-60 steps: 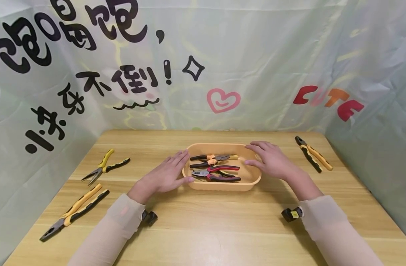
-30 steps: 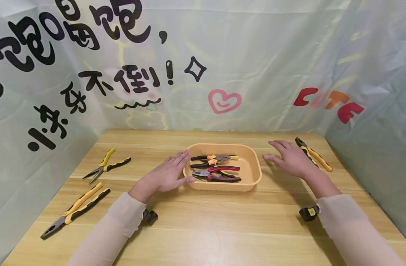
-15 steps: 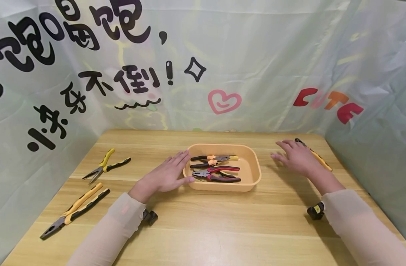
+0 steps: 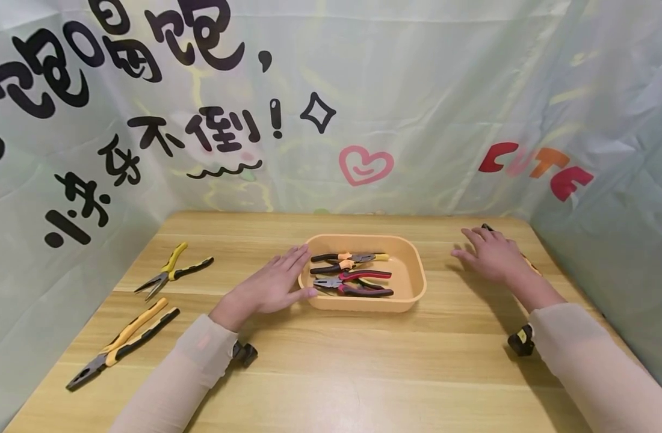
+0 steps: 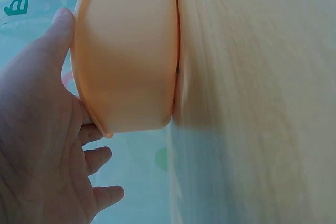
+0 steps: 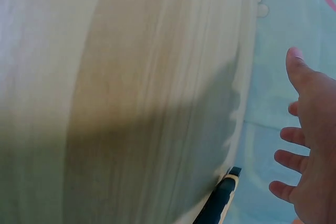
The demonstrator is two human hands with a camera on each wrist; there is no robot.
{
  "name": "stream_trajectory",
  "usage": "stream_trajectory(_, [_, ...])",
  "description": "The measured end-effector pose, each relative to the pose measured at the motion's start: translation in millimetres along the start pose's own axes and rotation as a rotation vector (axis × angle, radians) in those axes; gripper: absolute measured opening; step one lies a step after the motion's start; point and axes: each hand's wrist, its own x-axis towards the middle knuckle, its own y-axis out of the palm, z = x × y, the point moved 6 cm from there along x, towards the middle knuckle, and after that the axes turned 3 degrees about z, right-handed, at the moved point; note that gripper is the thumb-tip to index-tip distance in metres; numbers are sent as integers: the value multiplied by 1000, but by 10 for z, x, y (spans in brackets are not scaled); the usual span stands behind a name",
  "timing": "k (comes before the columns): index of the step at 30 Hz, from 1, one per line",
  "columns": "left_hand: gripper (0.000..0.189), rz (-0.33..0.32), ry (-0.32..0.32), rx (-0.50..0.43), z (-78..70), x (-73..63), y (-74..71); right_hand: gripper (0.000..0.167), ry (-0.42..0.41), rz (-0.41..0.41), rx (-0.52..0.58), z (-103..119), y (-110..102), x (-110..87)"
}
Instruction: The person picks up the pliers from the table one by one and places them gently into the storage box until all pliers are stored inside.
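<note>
My left hand (image 4: 271,282) rests against the left end of an orange plastic basket (image 4: 412,300), its thumb and fingertips at the rim. From the left wrist, the thumb lies along the rim of the basket (image 5: 126,51) with the fingers extended. Inside the basket lie red-and-black pliers (image 4: 358,285) and orange-and-black pliers (image 4: 344,264), with other pliers partly under them. My right hand (image 4: 493,255) hovers over yellow-and-black pliers (image 4: 530,263) at the right, hiding most of them. Its fingers are spread and hold nothing. The right wrist view shows part of these pliers (image 6: 216,203) below the hand.
At the left of the wooden table (image 4: 331,373) lie yellow needle-nose pliers (image 4: 171,273) and larger yellow-and-black pliers (image 4: 117,349), both with handles apart. Printed cloth (image 4: 428,108) hangs at the back and both sides of the table.
My right hand has left the basket's right end and moved right until it is above the yellow-and-black pliers. My left hand and the basket have stayed in place.
</note>
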Motion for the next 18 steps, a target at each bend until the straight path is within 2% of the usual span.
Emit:
stream_trajectory(7, [91, 1, -3, -4, 2, 8, 2, 90, 55, 3, -1, -172, 34, 17])
stream_trajectory(18, [96, 7, -7, 2, -1, 1, 1, 91, 118, 19, 20, -447, 121, -5])
